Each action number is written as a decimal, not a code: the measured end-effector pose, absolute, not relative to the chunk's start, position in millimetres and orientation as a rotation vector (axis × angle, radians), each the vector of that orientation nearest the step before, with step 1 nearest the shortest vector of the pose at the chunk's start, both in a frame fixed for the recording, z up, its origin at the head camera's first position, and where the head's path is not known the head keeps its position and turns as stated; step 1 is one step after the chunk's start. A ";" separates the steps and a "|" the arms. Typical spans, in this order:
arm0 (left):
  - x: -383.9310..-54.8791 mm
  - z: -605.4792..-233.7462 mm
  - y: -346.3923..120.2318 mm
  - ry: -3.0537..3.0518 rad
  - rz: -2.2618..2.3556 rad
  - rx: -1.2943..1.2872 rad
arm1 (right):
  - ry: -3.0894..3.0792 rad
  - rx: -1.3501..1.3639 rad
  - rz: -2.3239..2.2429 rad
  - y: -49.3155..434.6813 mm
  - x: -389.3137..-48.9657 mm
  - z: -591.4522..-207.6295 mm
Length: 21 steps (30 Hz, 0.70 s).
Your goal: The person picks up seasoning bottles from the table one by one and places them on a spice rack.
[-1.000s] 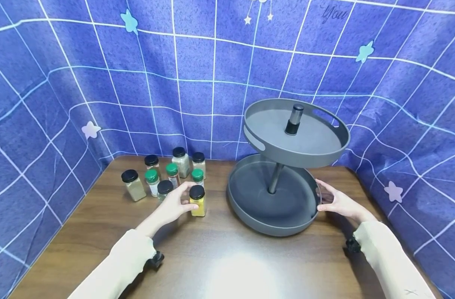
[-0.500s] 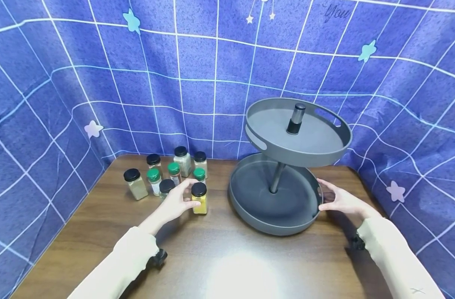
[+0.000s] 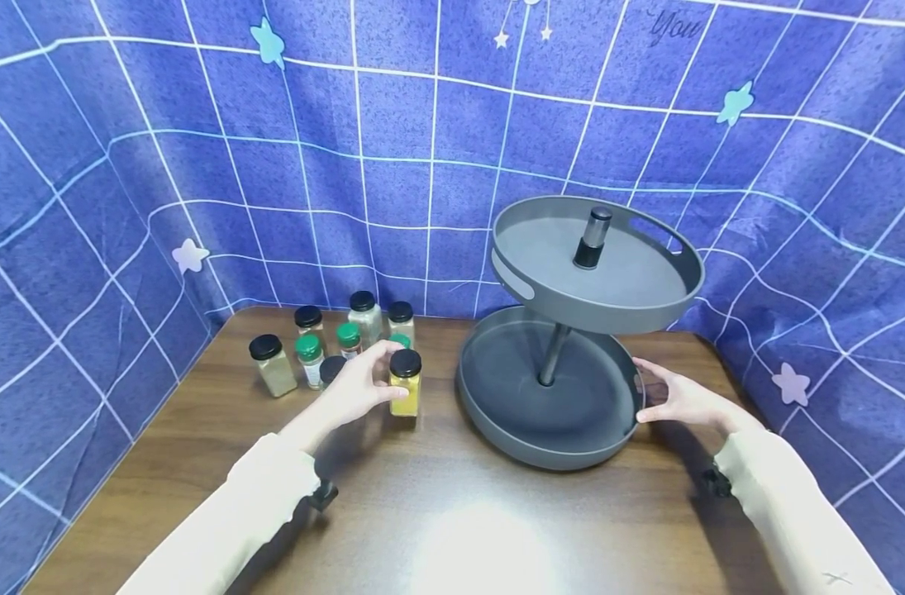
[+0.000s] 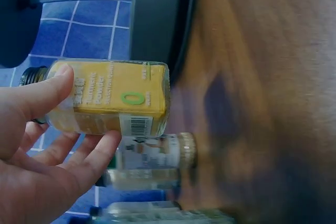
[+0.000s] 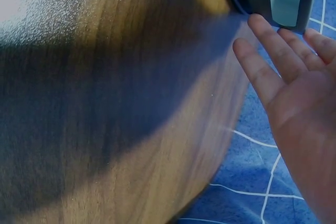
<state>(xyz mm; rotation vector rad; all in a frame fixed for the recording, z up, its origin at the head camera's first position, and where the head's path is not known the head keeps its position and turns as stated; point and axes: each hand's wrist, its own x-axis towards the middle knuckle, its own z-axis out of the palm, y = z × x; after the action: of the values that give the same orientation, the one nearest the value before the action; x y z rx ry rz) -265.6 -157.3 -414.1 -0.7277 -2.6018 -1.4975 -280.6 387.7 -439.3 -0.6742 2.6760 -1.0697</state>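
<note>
Just above the table [image 3: 363,512], the left hand's grip [image 3: 354,388] pinches the turmeric jar [image 3: 405,382], apparently early in its lift. Loosely spread, the right hand [image 3: 683,402] touches the lower tray [image 3: 556,459]; the other jars [image 3: 277,373] stand ungripped nearby.

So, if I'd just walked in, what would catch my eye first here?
Probably the big gray two-tier stand toward the right of the wooden table, with the right hand at its lower rim. Next, the bright yellow jar in the left hand, between the stand and a cluster of jars with black and green lids. Behind it all hangs blue cloth with a pale grid and stars.
</note>
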 end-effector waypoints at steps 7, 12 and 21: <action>-270.6 -393.1 -150.8 -2.583 -1.461 -0.770 | 2.667 -0.659 -1.073 386.2 -278.8 -437.1; -278.2 -380.2 -145.8 -2.562 -1.489 -0.805 | 2.735 -0.655 -1.013 387.0 -277.0 -437.5; -291.9 -367.8 -138.5 -2.500 -1.521 -0.822 | 2.700 -0.641 -1.047 386.8 -279.3 -439.4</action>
<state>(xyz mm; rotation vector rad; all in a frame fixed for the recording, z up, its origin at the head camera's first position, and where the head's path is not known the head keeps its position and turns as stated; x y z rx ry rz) -291.9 -138.5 -367.8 -0.8222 -2.4999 -1.5209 -279.3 386.8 -439.4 -0.6407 2.6995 -1.0474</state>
